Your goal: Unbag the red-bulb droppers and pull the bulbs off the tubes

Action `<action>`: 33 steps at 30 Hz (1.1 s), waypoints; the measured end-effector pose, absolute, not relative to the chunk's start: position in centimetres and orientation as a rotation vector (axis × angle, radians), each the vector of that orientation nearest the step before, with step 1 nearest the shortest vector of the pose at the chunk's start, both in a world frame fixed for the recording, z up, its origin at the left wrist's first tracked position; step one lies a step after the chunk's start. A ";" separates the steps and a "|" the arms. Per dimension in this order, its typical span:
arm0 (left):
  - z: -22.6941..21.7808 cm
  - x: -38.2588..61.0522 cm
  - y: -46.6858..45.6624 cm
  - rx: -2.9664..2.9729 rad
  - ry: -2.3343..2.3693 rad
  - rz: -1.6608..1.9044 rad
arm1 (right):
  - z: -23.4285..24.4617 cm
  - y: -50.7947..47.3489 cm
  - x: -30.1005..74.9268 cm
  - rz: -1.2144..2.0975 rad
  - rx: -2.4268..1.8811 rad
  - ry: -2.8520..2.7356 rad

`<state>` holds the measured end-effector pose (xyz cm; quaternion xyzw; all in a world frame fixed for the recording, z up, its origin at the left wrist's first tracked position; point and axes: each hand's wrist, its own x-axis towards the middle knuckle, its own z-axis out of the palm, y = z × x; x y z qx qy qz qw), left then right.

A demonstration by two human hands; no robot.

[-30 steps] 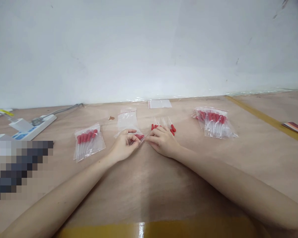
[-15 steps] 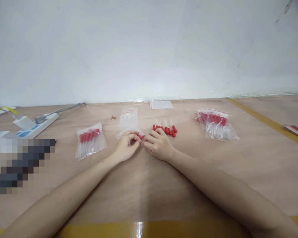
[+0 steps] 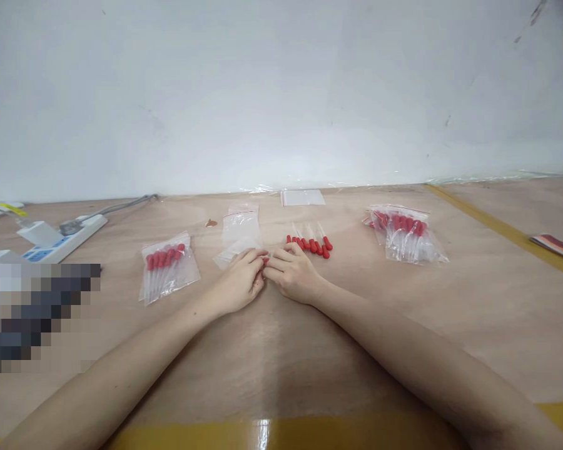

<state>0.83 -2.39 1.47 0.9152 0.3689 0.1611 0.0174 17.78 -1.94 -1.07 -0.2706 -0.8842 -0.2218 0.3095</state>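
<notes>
Red bulb: positioning seems underway. Left hand, eight o'clock, grips it; right hand, four o'clock: grip indeterminate. Next move likely needs steadiness.

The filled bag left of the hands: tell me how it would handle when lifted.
The bag would probably sag at its edges, since its clear plastic looks thin and creased. The red-ended tubes inside may keep part of it stiffer, as they look straight. It seems unlikely to roll, lying flat.
</notes>
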 end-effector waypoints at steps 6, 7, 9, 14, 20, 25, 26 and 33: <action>3.3 -0.1 -1.6 2.670 1.388 0.643 | -0.5 -2.1 17.9 -0.552 -0.608 -2.455; 4.0 -0.4 -1.6 2.658 1.432 0.629 | -0.4 -2.2 18.0 -0.533 -0.612 -2.468; 5.3 -1.0 -1.5 2.661 1.479 0.561 | -0.1 -2.5 18.4 -0.433 -0.621 -2.486; 7.2 -2.5 -1.3 2.625 1.291 0.281 | -0.2 -3.3 19.5 0.216 -0.615 -2.447; 5.8 -4.2 -0.2 2.504 1.013 0.141 | -0.4 -3.2 18.8 0.418 -1.041 -2.125; 4.4 -4.0 0.4 2.428 0.951 0.213 | -0.4 -3.0 17.8 0.483 -1.213 -2.081; 4.2 -4.0 0.4 2.407 0.940 0.228 | -0.4 -3.0 17.8 0.503 -1.222 -2.092; 2.0 -4.4 -0.5 2.244 0.934 0.447 | -0.2 -3.5 17.5 0.546 -1.166 -2.043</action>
